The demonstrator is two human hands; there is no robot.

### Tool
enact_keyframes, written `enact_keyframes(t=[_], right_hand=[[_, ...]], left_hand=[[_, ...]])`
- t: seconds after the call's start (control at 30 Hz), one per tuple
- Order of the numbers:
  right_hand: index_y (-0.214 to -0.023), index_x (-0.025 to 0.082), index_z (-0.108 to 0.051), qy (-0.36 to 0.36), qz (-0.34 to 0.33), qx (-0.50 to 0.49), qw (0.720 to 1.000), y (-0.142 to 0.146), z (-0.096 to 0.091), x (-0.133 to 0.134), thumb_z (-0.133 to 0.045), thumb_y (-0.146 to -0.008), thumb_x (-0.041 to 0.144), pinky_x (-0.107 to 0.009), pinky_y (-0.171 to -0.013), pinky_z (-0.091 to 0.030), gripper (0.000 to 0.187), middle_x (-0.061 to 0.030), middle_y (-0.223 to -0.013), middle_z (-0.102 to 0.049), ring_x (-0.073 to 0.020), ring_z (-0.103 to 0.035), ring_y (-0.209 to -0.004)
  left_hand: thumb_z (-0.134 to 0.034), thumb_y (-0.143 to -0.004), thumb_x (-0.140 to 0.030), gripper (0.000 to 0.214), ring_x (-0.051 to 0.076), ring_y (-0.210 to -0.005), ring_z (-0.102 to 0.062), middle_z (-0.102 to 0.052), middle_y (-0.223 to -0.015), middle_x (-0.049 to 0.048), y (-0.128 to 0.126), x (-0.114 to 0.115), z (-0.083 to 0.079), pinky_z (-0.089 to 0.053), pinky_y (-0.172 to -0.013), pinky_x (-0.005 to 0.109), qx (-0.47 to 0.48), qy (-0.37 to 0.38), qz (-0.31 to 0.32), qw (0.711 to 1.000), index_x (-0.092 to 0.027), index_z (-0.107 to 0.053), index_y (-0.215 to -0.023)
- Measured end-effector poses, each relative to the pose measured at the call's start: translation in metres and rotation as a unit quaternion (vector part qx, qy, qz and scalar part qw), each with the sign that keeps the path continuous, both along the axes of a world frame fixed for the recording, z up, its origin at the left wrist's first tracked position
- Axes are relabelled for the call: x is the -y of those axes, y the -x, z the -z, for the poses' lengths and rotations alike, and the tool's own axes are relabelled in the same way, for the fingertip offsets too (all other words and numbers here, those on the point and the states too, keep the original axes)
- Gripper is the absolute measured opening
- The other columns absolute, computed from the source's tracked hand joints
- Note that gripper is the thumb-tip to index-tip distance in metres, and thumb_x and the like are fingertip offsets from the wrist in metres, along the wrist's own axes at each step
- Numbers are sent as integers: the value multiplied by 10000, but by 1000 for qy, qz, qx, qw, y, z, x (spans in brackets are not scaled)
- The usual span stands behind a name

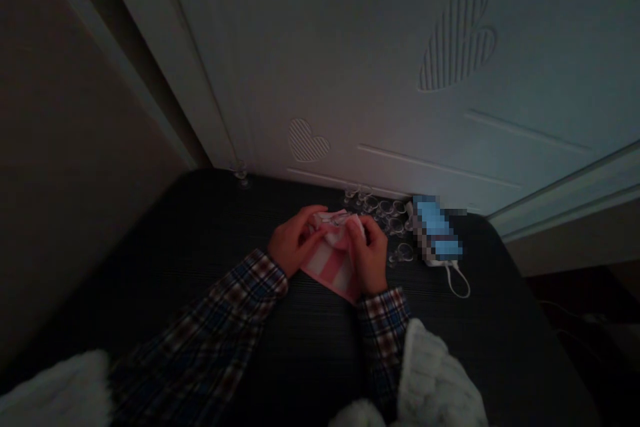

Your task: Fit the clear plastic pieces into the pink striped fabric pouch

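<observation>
Both hands hold a pink-and-white striped cloth (327,265) over the dark table. My left hand (295,239) has its fingers closed on the bunched left side of the cloth. On the right side, my right hand (369,255) pinches it, thumb on top. The upper edge is gathered between the hands, and a shiny bit shows in the folds, too dim to make out. A lower corner of the cloth hangs toward me. Just beyond my right hand stand several small clear glass cups (385,208), and one more glass cup (401,253) lies beside it.
A phone (437,230), blurred out, with a white strap loop (459,282) is at the right. Another small clear glass (241,175) stands at the back left. A white panel with heart reliefs (350,80) rises behind the black table (175,247). The light is dim.
</observation>
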State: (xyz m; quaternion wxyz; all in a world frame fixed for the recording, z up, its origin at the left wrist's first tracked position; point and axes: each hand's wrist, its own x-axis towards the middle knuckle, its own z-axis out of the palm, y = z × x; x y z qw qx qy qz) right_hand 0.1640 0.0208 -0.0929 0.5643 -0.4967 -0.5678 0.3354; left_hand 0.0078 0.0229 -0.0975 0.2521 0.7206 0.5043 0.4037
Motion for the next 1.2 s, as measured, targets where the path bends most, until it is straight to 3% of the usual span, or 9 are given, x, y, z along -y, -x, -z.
enact_keyframes(t=[0.3, 0.7, 0.9, 1.2], right_hand=[[-749, 166, -579, 6, 6, -10, 1000, 0, -2, 0, -491, -793, 370, -224, -614, -383, 227, 9, -700, -557, -116, -478, -667], [-736, 163, -563, 5, 7, -16, 1000, 1, -2, 0, -489, -794, 372, -220, -595, -370, 229, 15, -682, -528, -108, -454, -648], [-734, 162, -566, 1, 17, -21, 1000, 0, -1, -1, -474, -805, 365, -224, -605, -378, 233, 13, -689, -548, -111, -471, -655], [-709, 160, -553, -4, 10, -5, 1000, 0, -4, 0, -481, -810, 356, -220, -596, -375, 231, 20, -670, -534, -107, -470, -643]], left_hand=[[-484, -821, -387, 324, 109, -607, -579, -609, -807, -4, -1, -1, 2, -470, -595, 225, -27, -3, -7, 1000, -221, -474, -1099], [-497, -815, -384, 298, 96, -584, -565, -602, -777, -15, -1, 0, -1, -446, -568, 210, -39, -7, -15, 999, -207, -491, -1055], [-562, -749, -456, 304, 100, -548, -541, -579, -639, -35, -1, 1, -4, -419, -528, 202, -57, 8, 3, 998, -181, -550, -877], [-506, -786, -458, 329, 98, -528, -533, -571, -552, -22, 0, 1, -10, -380, -508, 193, -59, 33, 11, 998, -153, -593, -697]])
